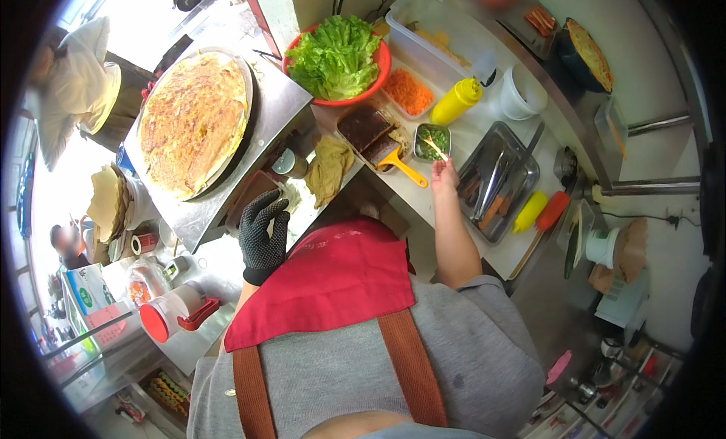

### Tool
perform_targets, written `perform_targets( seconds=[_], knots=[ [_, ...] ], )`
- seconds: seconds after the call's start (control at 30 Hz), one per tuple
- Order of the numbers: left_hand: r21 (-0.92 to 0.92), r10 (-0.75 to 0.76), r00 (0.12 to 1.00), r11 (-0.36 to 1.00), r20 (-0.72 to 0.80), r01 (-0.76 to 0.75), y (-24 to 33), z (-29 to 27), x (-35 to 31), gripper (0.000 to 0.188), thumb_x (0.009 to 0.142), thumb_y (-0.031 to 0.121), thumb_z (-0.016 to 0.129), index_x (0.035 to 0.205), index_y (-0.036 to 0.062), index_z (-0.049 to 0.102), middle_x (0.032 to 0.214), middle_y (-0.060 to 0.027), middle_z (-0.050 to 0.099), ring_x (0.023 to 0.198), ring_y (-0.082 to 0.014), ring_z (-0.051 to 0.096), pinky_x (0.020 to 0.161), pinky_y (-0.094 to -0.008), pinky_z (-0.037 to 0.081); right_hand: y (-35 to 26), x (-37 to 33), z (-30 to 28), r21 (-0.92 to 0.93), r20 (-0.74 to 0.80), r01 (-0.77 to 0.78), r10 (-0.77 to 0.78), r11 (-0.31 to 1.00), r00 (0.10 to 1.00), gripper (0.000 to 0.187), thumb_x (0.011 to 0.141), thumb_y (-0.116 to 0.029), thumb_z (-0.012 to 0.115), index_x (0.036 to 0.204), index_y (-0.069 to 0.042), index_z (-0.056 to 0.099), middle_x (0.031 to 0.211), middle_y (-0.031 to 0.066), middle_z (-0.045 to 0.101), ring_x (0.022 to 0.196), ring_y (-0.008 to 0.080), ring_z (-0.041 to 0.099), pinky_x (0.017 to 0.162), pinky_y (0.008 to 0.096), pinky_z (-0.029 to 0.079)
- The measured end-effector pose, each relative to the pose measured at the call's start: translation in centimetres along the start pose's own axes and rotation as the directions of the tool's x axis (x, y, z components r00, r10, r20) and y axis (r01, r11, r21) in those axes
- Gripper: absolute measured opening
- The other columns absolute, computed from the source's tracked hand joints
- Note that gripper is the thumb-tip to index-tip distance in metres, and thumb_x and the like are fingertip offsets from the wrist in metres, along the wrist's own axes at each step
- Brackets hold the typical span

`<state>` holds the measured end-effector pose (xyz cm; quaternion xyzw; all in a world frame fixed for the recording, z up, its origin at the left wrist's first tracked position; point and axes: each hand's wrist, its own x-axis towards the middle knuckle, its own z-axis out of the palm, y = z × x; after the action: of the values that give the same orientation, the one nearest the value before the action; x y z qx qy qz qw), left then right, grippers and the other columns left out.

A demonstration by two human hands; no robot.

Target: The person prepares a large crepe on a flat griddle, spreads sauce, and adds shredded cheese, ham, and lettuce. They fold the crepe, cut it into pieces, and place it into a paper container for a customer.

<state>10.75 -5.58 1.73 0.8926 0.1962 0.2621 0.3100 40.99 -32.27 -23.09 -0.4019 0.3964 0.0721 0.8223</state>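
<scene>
My right hand (444, 176) is closed on the handle of a small wooden spoon (433, 145). The spoon's other end dips into chopped green onion (431, 135) in a small square metal tub. My left hand (265, 231), in a black dotted glove, hovers loosely curled near the griddle stand, with nothing visible in it. On the round griddle (248, 129) at the left lies a large browned egg-topped pancake (194, 121). Left of the green onion, an orange-handled brush (401, 167) rests across a tub of dark sauce (367, 127).
Behind stand a red bowl (386, 65) of lettuce, a tub of shredded carrot (409, 91) and a yellow squeeze bottle (457, 100). To the right, a metal tray (484, 229) holds tongs; yellow and red bottles lie beside it. A person (79, 83) stands beyond the griddle.
</scene>
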Motion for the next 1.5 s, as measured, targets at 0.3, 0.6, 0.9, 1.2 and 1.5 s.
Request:
perform_targets(
  seconds=[0.3,0.6,0.9,1.2,1.5],
  knots=[
    [-0.021,-0.07,0.997,0.997,-0.034,0.069,-0.7,-1.0,-0.4,0.022,0.076,0.004,0.068,0.099,0.0058,0.066,0.108,-0.0118,0.063,0.102,-0.0294,0.058,0.089,-0.036,0.045,-3.3,-3.8,-1.8,-0.126,-0.004,0.163,-0.165,0.978,0.986,0.018,0.094,-0.025,0.056,0.099,-0.011,0.066,0.074,-0.0033,0.049,0.066,0.0075,0.049,0.065,0.0238,0.049],
    [-0.041,-0.06,0.989,0.998,-0.137,0.055,-2.4,-2.9,-1.2,0.021,0.076,0.005,0.069,0.097,0.0084,0.067,0.107,-0.0091,0.063,0.101,-0.0284,0.058,0.085,-0.037,0.047,-0.4,-15.2,10.6,-0.183,0.581,0.108,0.019,0.977,0.813,0.026,0.096,-0.021,0.051,0.116,-0.006,0.059,0.074,-0.0032,0.05,0.068,0.0058,0.05,0.065,0.0211,0.048],
    [0.001,-0.212,0.931,0.975,-0.296,0.223,-5.3,-7.0,-5.4,0.02,0.076,0.005,0.068,0.095,0.0079,0.068,0.106,-0.0105,0.064,0.099,-0.0292,0.059,0.085,-0.0369,0.048,18.3,-30.0,27.0,-0.282,0.944,0.601,0.105,0.748,0.312,0.025,0.094,-0.016,0.051,0.113,-0.005,0.063,0.081,0.001,0.056,0.072,0.0092,0.053,0.063,0.0238,0.048],
    [-0.005,-0.309,0.883,0.944,-0.354,0.329,-7.8,-8.9,-8.7,0.022,0.076,0.004,0.066,0.098,0.0085,0.066,0.107,-0.011,0.063,0.099,-0.0299,0.059,0.086,-0.0374,0.047,24.1,-36.3,25.9,0.522,0.84,0.853,0.176,-0.007,-0.513,0.024,0.082,-0.013,0.065,0.105,-0.017,0.069,0.081,0.0,0.06,0.079,0.0175,0.058,0.062,0.0307,0.05],
    [-0.076,-0.192,0.953,0.981,-0.234,0.179,-8.1,-7.8,-5.3,0.022,0.076,0.002,0.065,0.097,0.0061,0.066,0.105,-0.0133,0.063,0.102,-0.031,0.058,0.089,-0.0378,0.045,15.3,-32.4,21.3,0.452,0.888,0.883,-0.158,0.129,-0.432,0.023,0.082,-0.009,0.065,0.104,-0.011,0.067,0.08,0.0049,0.059,0.071,0.0221,0.055,0.062,0.0332,0.045]
  ],
)
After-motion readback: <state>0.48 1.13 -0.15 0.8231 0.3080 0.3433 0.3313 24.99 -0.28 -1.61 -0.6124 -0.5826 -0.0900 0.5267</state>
